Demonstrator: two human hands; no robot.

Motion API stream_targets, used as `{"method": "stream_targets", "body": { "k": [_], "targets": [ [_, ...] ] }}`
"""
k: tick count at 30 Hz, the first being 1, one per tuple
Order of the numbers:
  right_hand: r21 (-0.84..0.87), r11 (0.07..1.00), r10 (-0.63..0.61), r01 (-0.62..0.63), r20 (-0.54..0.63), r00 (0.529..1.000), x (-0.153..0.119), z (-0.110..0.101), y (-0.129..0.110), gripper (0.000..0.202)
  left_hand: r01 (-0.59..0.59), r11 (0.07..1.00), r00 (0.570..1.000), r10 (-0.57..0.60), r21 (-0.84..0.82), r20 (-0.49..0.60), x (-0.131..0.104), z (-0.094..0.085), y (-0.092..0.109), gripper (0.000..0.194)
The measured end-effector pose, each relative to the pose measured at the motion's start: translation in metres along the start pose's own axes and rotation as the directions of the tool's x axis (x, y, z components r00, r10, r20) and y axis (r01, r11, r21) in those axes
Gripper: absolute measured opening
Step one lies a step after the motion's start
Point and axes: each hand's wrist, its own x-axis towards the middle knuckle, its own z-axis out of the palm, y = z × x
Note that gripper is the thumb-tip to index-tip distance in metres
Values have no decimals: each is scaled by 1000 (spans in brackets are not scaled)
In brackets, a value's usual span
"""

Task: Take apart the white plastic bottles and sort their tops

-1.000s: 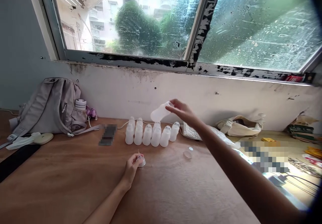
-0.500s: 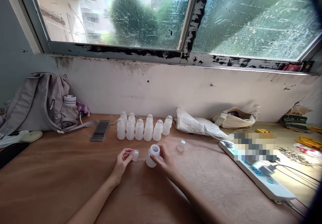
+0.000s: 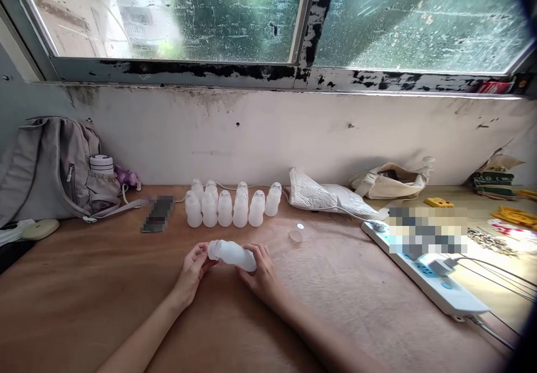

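Note:
A frosted white baby bottle (image 3: 235, 254) is tipped almost onto its side above the table, its neck toward the left. My right hand (image 3: 260, 275) grips it around the base end. At the neck, my left hand (image 3: 193, 265) pinches the clear screw collar (image 3: 213, 249), which is against the bottle's mouth; the fingers hide part of it, and I cannot tell how far it is on. To the right of my right hand, a clear cap (image 3: 296, 236) lies on the table by a small white disc (image 3: 300, 226).
Several capped frosted bottles (image 3: 225, 209) stand in two rows near the wall. A phone-like dark item (image 3: 158, 214) and a grey backpack (image 3: 54, 166) are to the left. White padded packaging (image 3: 323, 194), a cloth bag (image 3: 390, 182) and a power strip (image 3: 425, 272) with cables are to the right.
The bottle has gone from nearly upright to lying sideways, neck toward the left. My left hand has brought the clear collar to its mouth. The whole view has shifted slightly.

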Motion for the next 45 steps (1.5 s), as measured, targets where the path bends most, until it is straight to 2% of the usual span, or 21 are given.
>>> {"method": "stream_targets", "body": {
  "k": [4,9,13,18,25,28,32,36,39,42,45],
  "targets": [
    [18,1000,-14,13,11,1000,0,-4,-6,48,17,1000,999,-17,-12,-42,1,-1,1,23],
    [118,992,48,-40,-71,996,0,-3,-2,50,33,999,996,-34,-15,-86,-1,0,3,27],
    [170,984,66,-58,-42,997,3,-8,-4,46,23,1000,997,-22,2,-76,-1,0,4,27],
    [261,964,52,-56,22,998,4,-16,-10,52,15,1000,997,-14,6,-77,0,-3,5,25],
    [485,858,157,-170,67,985,3,-13,-5,46,4,1000,993,-3,9,-115,2,-3,6,28],
    [487,823,277,-293,107,955,5,-14,-5,42,-3,999,995,6,36,-100,2,-3,7,29],
    [504,721,452,-475,178,874,10,-17,-2,34,-63,980,998,63,186,7,0,-4,14,32],
    [515,631,523,-581,271,808,14,-21,4,39,-139,952,977,87,273,196,-4,-4,16,41],
    [491,605,537,-627,329,777,15,-23,8,41,-167,948,959,93,269,267,-7,-3,14,43],
    [506,583,548,-635,331,768,14,-22,9,41,-128,957,954,46,261,296,-10,1,14,43],
    [509,586,557,-630,311,770,12,-20,8,41,-61,966,974,3,252,225,-10,5,15,40]
  ]
}}
